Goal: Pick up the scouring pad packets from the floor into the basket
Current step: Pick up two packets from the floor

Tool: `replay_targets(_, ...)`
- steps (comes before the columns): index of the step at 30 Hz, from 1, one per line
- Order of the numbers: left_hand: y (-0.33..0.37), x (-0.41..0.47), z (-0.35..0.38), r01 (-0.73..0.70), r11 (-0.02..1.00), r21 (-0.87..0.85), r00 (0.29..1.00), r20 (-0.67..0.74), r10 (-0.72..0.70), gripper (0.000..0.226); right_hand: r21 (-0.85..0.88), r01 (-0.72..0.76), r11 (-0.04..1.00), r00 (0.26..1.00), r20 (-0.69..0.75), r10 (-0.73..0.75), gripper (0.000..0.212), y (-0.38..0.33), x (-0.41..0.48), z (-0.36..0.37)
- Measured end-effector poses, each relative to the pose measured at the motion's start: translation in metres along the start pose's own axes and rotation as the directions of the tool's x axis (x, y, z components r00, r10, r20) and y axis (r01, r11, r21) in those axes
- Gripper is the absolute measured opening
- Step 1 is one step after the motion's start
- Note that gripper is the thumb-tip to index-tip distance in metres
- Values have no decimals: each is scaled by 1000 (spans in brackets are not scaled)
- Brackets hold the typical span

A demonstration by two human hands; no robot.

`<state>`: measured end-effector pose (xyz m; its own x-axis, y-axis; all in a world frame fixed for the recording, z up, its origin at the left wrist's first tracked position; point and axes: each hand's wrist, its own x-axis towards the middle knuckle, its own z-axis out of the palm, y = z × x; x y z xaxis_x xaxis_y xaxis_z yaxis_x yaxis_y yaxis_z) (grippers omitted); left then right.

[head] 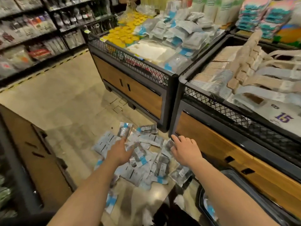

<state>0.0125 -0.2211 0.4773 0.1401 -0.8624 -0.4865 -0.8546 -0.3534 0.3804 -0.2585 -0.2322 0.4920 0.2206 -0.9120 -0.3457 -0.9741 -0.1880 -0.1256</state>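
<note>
Several scouring pad packets (143,160), clear plastic with blue and white labels over dark pads, lie scattered in a heap on the beige floor in front of me. My left hand (119,150) reaches down over the left part of the heap, fingers apart, holding nothing. My right hand (185,148) hovers over the heap's right edge, fingers spread and empty. The dark basket (228,193) sits at the lower right beside my right forearm, with a packet or two showing inside. One more packet (111,202) lies apart near my left forearm.
Two wood-fronted display bins with black mesh rims stand just beyond and right of the heap: one (135,88) holds more packets and yellow items, the other (244,144) holds cloth bags. A wooden cabinet (40,152) is at my left. Shelves (32,30) line the far aisle.
</note>
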Motion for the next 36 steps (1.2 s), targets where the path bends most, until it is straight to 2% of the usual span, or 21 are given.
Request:
replay_targets(5, -57, 42, 31, 159, 984, -76, 984, 95, -151, 67, -2, 93, 996, 985, 147, -91, 59, 4, 59, 35)
replay_targets(9, -119, 69, 77, 379, 923, -59, 918, 153, -367, 55, -29, 125, 992, 951, 288, -112, 60, 14, 122, 80)
replay_targets(12, -153, 94, 116, 485, 870, -92, 870, 158, -468, 61, -38, 147, 988, 939, 320, -127, 60, 17, 181, 126)
replay_targets(14, -165, 114, 142, 540, 840, -52, 836, 148, -528, 69, -29, 155, 987, 939, 316, -138, 60, 16, 212, 162)
replay_targets(16, -178, 142, 179, 568, 822, -30, 814, 168, -556, 68, -24, 157, 987, 931, 338, -140, 59, 14, 243, 214)
replay_targets(20, -230, 189, 278, 560, 827, -48, 813, 224, -538, 62, -9, 152, 988, 874, 468, -130, 59, 7, 290, 326)
replay_targets(23, -264, 229, 346, 604, 795, -48, 771, 285, -569, 61, -35, 183, 982, 853, 502, -141, 62, 5, 323, 396)
replay_targets(26, -293, 276, 409, 659, 747, -80, 727, 322, -607, 63, -21, 133, 991, 866, 488, -106, 63, -2, 366, 458)
replay_targets(28, -309, 310, 447, 707, 687, -168, 696, 339, -633, 64, -1, 92, 996, 877, 473, -81, 64, -8, 397, 499)
replay_targets(33, -339, 377, 518, 802, 452, -391, 592, 417, -690, 77, 207, -73, 976, 919, 395, -15, 74, -27, 475, 585)
replay_targets(36, -374, 398, 561, 739, 367, -565, 629, 385, -675, 111, 313, -194, 930, 930, 362, 72, 90, -37, 514, 625)
